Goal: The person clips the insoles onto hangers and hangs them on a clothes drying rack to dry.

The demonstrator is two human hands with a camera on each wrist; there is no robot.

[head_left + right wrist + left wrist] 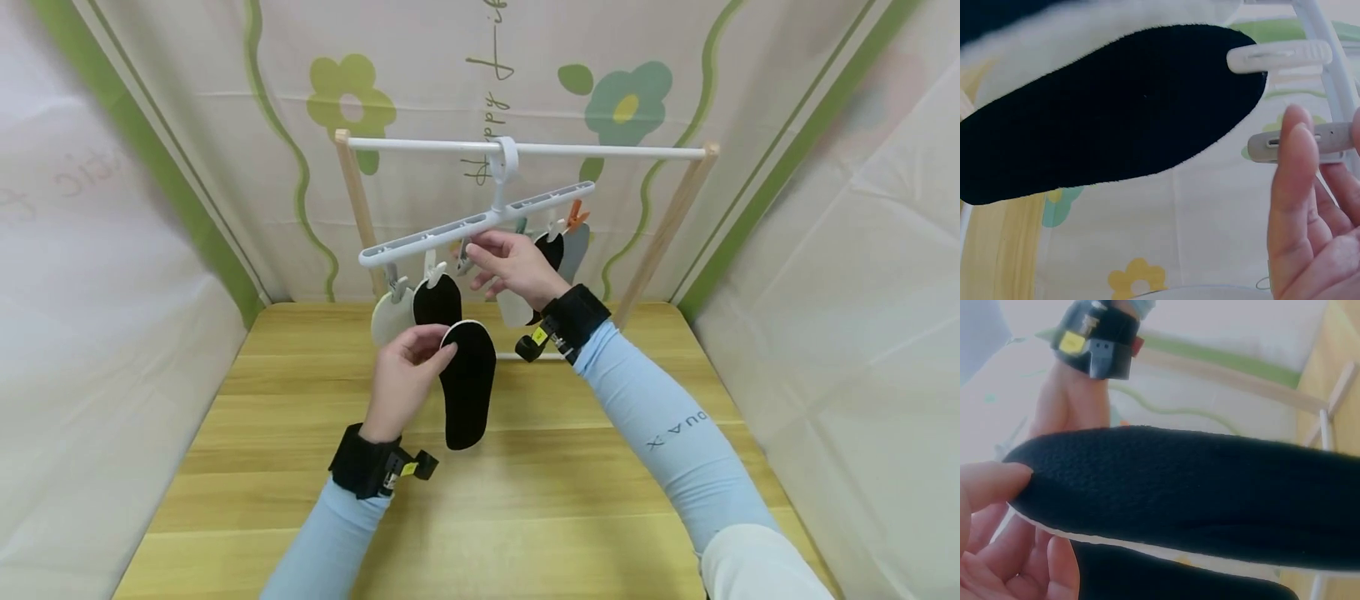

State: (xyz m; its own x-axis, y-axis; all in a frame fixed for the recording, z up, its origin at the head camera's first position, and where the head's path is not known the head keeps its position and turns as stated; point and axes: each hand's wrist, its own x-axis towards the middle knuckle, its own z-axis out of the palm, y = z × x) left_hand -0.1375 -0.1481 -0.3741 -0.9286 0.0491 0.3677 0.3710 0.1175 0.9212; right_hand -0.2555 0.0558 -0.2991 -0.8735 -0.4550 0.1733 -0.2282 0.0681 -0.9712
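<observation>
A black insole [468, 387] with a white edge hangs from my left hand [408, 367], which pinches it by its top end between thumb and fingers. Up under the white clip hanger [427, 240], my right hand [517, 267] holds a grey clip [1263, 147] that has nothing in its jaws. Just left of that clip, a white clip [1279, 56] grips another black insole [1116, 112]. In the left wrist view, the held insole [1179, 494] fills the middle, with the thumb on its dark face.
The hanger hooks over a white rod [420, 146] between wooden posts. A pale insole [390, 318] hangs at the left. On the right hang a grey insole [576, 250] under an orange clip [576, 217] and a black one [551, 250]. Below is a wooden table [570, 517].
</observation>
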